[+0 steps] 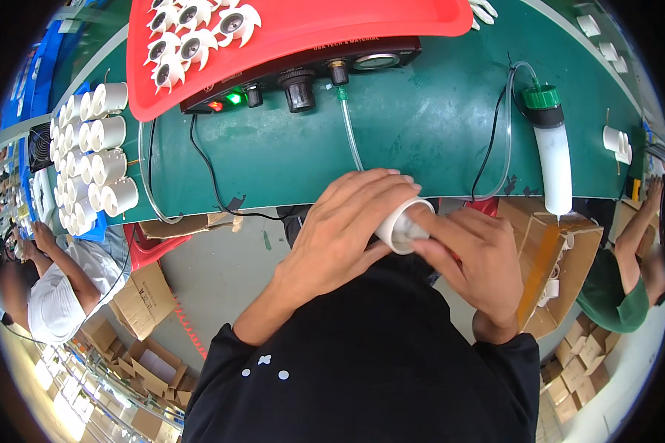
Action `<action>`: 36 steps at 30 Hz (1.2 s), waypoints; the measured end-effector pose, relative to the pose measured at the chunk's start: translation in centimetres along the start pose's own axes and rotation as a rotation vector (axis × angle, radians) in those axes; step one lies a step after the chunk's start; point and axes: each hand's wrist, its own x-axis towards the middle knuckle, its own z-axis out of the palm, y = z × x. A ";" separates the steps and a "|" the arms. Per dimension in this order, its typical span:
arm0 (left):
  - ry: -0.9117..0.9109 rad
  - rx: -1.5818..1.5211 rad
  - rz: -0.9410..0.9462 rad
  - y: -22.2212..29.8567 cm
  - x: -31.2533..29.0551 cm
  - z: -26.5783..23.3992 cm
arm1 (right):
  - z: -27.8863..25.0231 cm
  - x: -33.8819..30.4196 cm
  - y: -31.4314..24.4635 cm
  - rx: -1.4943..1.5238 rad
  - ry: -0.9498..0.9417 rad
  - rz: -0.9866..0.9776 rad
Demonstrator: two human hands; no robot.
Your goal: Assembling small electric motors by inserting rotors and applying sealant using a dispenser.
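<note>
One left hand (345,225), mid-frame, grips the outer wall of a white cylindrical housing (397,231) from the left. The housing, right of centre, has its long axis roughly crosswise, mouth facing right. The right hand (482,255), nearest the mouth, holds narrowed fingers there; any grip inside cannot be determined.
</note>
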 end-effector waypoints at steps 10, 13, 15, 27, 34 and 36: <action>0.017 -0.047 -0.025 0.0 -0.2 0.2 | -0.2 -0.2 -0.7 0.081 0.066 -0.017; 0.010 -0.003 0.004 -0.4 -0.5 -0.1 | -1.0 -0.5 -0.7 0.084 0.051 -0.036; 0.098 -0.046 -0.060 -0.8 -0.8 -0.1 | -1.8 -1.1 -0.9 0.214 0.149 -0.063; 0.528 -0.436 -0.293 -4.2 -2.0 0.4 | 3.3 0.7 3.1 -0.086 0.153 0.373; 0.608 -0.445 -0.391 -4.0 -1.6 0.4 | -2.5 4.2 3.8 -0.003 0.436 0.309; 0.640 -0.438 -0.417 -4.1 -1.6 0.2 | -4.5 9.0 8.0 -0.206 0.546 -0.023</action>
